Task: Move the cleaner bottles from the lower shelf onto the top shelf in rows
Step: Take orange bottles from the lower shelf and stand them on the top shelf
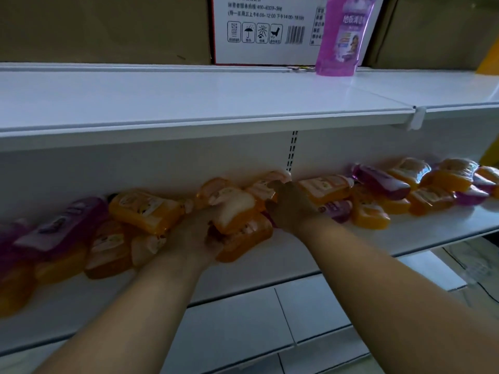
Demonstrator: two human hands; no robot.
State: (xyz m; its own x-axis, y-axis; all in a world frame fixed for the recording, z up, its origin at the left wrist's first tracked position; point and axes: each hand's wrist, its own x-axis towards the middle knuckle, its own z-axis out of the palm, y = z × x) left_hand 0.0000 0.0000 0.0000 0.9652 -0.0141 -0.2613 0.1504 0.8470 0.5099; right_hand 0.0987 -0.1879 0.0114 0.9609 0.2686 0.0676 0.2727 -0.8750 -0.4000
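Note:
Several orange and purple cleaner bottles lie jumbled along the lower shelf [310,255]. My left hand [194,236] grips an orange bottle [237,211] at the middle of the pile. My right hand [290,205] reaches over the bottles just to its right, fingers curled on another orange bottle [266,186] at the back. One purple bottle [343,36] stands upright on the top shelf [189,98], at the back right.
Cardboard boxes stand behind the top shelf, a white printed one [264,28] in the middle and brown ones [102,25] at either side. More orange bottles [370,211] and purple bottles [380,180] lie to the right on the lower shelf. Below are white shelves and floor.

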